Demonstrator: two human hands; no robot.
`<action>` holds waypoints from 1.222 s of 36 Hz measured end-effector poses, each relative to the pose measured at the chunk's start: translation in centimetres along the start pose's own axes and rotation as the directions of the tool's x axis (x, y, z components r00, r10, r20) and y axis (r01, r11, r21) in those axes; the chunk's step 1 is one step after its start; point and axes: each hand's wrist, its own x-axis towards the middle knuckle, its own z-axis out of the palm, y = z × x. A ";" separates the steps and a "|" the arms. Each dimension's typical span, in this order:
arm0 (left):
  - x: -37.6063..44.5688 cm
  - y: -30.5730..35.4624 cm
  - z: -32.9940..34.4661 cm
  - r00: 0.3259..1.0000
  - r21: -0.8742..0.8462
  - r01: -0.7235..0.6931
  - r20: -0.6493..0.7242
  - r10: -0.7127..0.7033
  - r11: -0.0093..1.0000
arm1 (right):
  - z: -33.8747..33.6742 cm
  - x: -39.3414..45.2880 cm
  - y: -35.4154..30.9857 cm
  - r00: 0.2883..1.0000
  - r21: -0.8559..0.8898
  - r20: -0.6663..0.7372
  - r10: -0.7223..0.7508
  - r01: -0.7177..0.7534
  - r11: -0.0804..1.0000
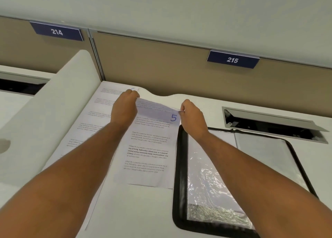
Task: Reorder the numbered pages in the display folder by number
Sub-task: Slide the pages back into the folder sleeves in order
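Both hands, left hand [125, 102] and right hand [192, 113], pinch the top of page 5 [152, 147] just left of the folder [181, 165], so sorting seems underway; next it likely needs its right place.

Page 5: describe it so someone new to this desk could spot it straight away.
Start at the blue 215 sign on the partition, then drop to the white desk below it. Left of the black-edged display folder lie printed sheets; page 5 is the top one, pinched at its far corners by both hands. Only it shows a blue handwritten 5 at its upper right.
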 end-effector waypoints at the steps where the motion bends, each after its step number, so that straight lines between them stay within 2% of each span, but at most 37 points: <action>1: 0.2 0.3 -0.5 1.000 -0.006 -0.010 -0.018 0.010 1.000 | -0.6 -0.1 -0.4 1.000 0.009 -0.018 0.002 -0.002 1.000; 6: 0.7 2.1 -3.2 0.988 -0.013 -0.081 -0.130 0.078 0.997 | -3.4 -0.8 -1.8 0.995 0.106 -0.096 0.016 -0.006 0.994; 13: 1.1 4.0 -5.8 0.968 -0.033 -0.135 -0.216 0.124 0.990 | -6.1 -1.5 -2.4 0.985 0.153 -0.174 0.016 0.011 0.988; 17: 1.3 6.0 -7.7 0.935 -0.067 -0.204 -0.309 0.174 0.977 | -7.8 -1.8 -2.7 0.966 0.199 -0.256 0.013 0.040 0.979; 24: 1.3 10.1 -9.5 0.866 -0.108 -0.316 -0.439 0.240 0.943 | -11.6 -3.6 -1.7 0.896 0.159 -0.442 -0.051 0.134 0.978; 35: -1.2 19.4 -9.7 0.842 -0.212 -0.423 -0.452 0.295 0.881 | -18.1 -8.3 4.6 0.807 0.118 -0.590 -0.028 0.120 0.986; 39: -2.5 22.9 -9.5 0.849 -0.290 -0.417 -0.463 0.255 0.861 | -20.2 -10.3 6.7 0.803 0.223 -0.593 0.061 0.091 0.971; 44: -4.3 26.7 -8.9 0.907 -0.472 -0.350 -0.386 0.167 0.809 | -22.3 -12.8 9.0 0.782 0.395 -0.590 0.203 0.060 0.917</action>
